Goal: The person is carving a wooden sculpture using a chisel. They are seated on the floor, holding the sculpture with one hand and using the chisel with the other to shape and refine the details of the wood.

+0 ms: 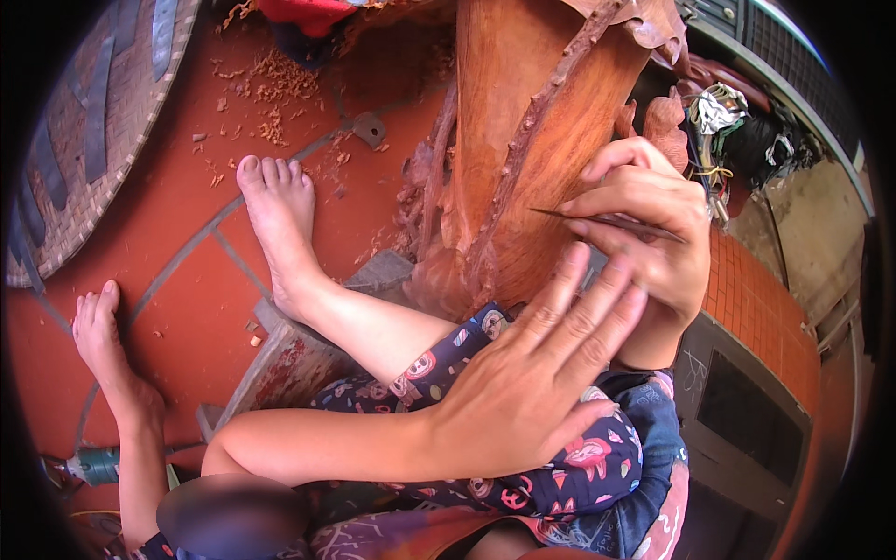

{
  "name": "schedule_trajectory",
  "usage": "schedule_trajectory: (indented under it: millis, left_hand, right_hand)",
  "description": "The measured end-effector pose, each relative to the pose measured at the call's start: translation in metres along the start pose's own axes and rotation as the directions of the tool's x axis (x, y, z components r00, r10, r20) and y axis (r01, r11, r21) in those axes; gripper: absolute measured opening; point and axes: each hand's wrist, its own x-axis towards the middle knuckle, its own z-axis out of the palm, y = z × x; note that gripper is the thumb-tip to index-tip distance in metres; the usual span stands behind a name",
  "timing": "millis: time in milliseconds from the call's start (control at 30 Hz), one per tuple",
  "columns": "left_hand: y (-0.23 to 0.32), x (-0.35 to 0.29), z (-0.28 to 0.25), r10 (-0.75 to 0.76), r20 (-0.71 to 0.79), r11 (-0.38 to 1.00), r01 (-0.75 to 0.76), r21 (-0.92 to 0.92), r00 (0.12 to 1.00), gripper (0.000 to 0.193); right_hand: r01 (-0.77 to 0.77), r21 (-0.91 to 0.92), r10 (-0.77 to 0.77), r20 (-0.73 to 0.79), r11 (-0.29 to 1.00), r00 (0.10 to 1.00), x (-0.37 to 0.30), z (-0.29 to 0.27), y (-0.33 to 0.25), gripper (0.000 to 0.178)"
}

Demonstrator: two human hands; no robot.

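A tall piece of carved reddish-brown wood [541,112] stands before me, a raised knobbly stem running down its smooth face. My right hand [644,210] is beside its right side, fingers and thumb pinching a thin dark pointed tool [558,214]. The tool's tip points left over the wood; whether it touches I cannot tell. My left hand [546,359] is open, back up, fingers stretched toward the right hand and slightly overlapping it in view. Nothing shows in the left hand. Part of the tool is hidden inside the right hand's grip.
Wood shavings [271,84] lie scattered on the red tile floor [191,271]. A large woven tray [112,140] with flat dark metal strips is at far left. A green power tool [93,465] lies at lower left. Bundled cables [723,121] sit right of the carving.
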Motion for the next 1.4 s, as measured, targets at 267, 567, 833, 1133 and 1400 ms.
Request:
schedule_trajectory:
  millis: [267,567,833,1133,1400]
  left_hand:
    - [-0.016,0.037,-0.007,0.011,-0.114,1.000,-0.012,-0.006,0.993,0.102]
    - [-0.001,0.033,-0.005,-0.039,-0.093,0.991,0.051,0.124,0.995,0.102]
    - [-0.004,0.036,-0.009,-0.025,-0.076,0.989,0.036,0.144,0.997,0.104]
    - [-0.010,0.041,-0.009,-0.098,0.029,0.993,0.096,0.062,0.995,0.104]
    - [0.004,0.030,-0.008,0.210,0.119,0.973,-0.219,0.075,0.971,0.068]
  right_hand:
    - [-0.262,0.079,0.259,0.047,0.962,0.965,0.018,-0.001,0.003,0.016]
    - [-0.259,0.077,0.238,0.213,0.963,0.948,0.022,-0.004,0.005,0.018]
    - [-0.178,0.035,0.168,0.201,0.983,0.965,0.019,-0.002,-0.001,0.010]
    - [-0.093,0.010,0.092,0.048,0.996,0.995,0.022,-0.006,-0.005,0.014]
    - [0.163,0.279,-0.080,-0.288,0.946,0.954,0.007,-0.035,-0.011,0.021]
